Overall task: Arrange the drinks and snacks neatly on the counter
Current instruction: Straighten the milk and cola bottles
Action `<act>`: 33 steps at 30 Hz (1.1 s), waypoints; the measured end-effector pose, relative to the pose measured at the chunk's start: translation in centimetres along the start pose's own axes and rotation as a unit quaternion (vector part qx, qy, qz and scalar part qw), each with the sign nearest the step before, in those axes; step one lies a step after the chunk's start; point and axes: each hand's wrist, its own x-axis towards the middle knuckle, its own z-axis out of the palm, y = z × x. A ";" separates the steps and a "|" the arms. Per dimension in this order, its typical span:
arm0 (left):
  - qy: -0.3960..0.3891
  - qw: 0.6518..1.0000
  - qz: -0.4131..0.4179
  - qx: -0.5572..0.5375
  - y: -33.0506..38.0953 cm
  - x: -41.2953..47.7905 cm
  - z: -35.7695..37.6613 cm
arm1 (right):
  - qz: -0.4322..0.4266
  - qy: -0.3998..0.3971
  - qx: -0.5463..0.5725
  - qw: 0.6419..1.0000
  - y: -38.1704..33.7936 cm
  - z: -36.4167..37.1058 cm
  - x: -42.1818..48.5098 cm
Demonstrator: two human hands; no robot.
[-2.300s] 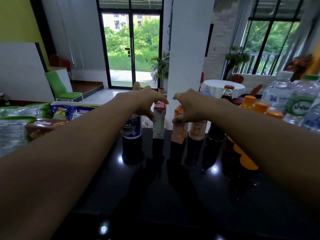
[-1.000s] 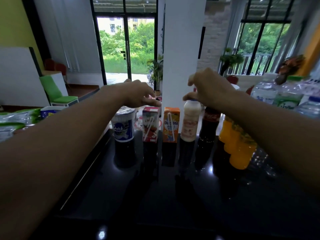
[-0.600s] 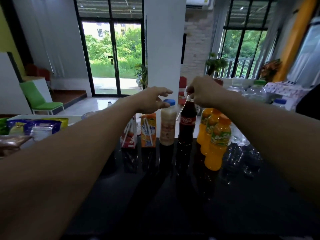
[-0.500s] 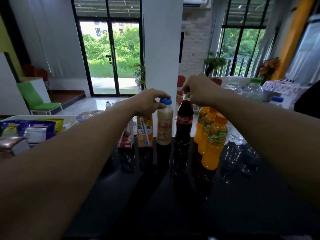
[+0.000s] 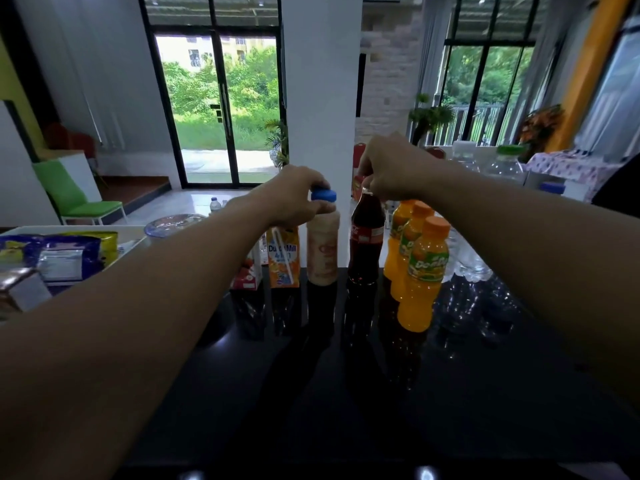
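Observation:
On the far edge of the black counter (image 5: 346, 393) stands a row of drinks: a red carton (image 5: 247, 277), an orange Dutch Mill carton (image 5: 284, 258), a beige milk bottle (image 5: 323, 247) with a blue cap, a cola bottle (image 5: 366, 244) and three orange juice bottles (image 5: 420, 271). My left hand (image 5: 294, 199) grips the milk bottle by its neck under the cap. My right hand (image 5: 391, 169) pinches the top of the cola bottle, hiding its cap.
Clear water bottles (image 5: 467, 258) stand to the right behind the juices, with more (image 5: 504, 166) further back. Snack bags (image 5: 59, 252) lie in a white tray at the left, by a small box (image 5: 20, 289). A white pillar (image 5: 322, 98) rises behind the row.
My view swung right, away from the snacks. My left hand went from the cup to the milk bottle's neck. My right hand moved from the milk bottle to the cola bottle's top.

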 end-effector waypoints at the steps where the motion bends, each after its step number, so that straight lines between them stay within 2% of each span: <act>1: 0.012 1.000 -0.004 0.005 0.1 0.0 0.1 | -0.001 0.007 -0.002 1.000 0.0 0.1 0.0; 4: 0.029 0.999 -0.012 0.002 0.2 -0.1 0.5 | 0.011 0.014 -0.007 1.000 -0.1 0.2 0.1; 8: -0.004 0.998 0.002 -0.055 0.4 -0.4 0.0 | 0.014 0.002 0.015 1.000 0.2 -0.3 0.0; 11: -0.010 1.000 0.012 -0.018 0.7 -0.1 -0.2 | -0.002 -0.007 0.028 1.000 0.6 -0.2 -0.2; 24: 0.115 0.988 -0.088 0.049 2.5 0.4 1.6 | 0.002 0.030 0.021 0.999 0.8 0.6 -0.3; 30: 0.104 0.987 -0.119 0.042 3.1 -0.2 1.9 | 0.010 0.022 0.058 0.998 1.3 0.2 -0.5; 31: 0.117 0.986 -0.117 0.027 3.4 -0.6 2.0 | 0.016 0.025 0.065 0.997 1.5 0.0 -0.5; 33: 0.193 0.977 -0.090 0.018 4.2 -2.1 2.6 | 0.032 0.044 0.078 0.995 2.2 -0.6 -0.7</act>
